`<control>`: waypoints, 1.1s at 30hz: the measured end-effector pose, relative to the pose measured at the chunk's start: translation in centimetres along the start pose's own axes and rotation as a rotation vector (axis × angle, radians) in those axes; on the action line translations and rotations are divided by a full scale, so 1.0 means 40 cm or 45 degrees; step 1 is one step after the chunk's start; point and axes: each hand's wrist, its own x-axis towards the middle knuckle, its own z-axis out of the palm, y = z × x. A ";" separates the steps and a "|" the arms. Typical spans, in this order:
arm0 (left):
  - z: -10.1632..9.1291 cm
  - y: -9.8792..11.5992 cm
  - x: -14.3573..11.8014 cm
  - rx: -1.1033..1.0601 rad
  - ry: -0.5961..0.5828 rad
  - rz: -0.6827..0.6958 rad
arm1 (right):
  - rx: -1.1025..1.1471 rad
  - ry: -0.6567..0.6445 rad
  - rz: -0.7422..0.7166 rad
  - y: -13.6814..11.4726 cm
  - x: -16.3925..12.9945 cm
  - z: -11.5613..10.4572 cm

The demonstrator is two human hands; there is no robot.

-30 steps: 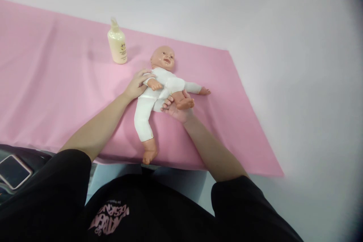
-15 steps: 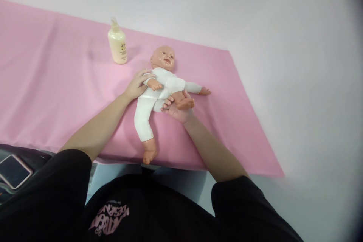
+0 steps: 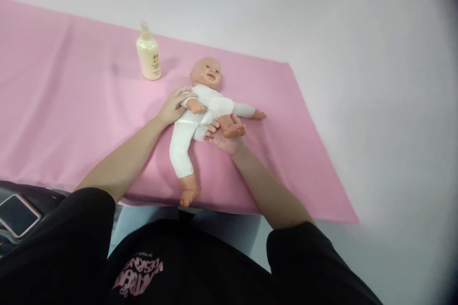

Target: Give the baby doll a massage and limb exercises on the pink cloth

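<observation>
A baby doll [image 3: 200, 114] in a white bodysuit lies on its back on a pink cloth [image 3: 71, 119]. One of its legs stretches toward me; the other is bent up across its body. My left hand [image 3: 171, 107] rests against the doll's shoulder and upper arm, fingers curled around it. My right hand [image 3: 223, 137] cups the bent leg from below, with the doll's bare foot lying on my fingers. A cream lotion bottle [image 3: 148, 55] stands upright on the cloth, left of the doll's head.
The pink cloth covers a white table [image 3: 375, 105], with bare white surface to the right and behind. A phone [image 3: 16, 214] lies on a dark surface at the lower left. My black shirt fills the bottom of the view.
</observation>
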 end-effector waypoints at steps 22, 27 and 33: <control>0.003 -0.003 0.001 -0.003 0.017 -0.001 | -0.030 -0.022 -0.009 0.002 0.003 -0.010; 0.003 -0.005 0.001 0.007 0.007 -0.009 | -0.025 -0.010 -0.006 0.001 0.002 -0.009; 0.001 0.001 0.001 0.003 0.008 0.009 | -0.016 -0.007 -0.002 0.001 -0.001 -0.003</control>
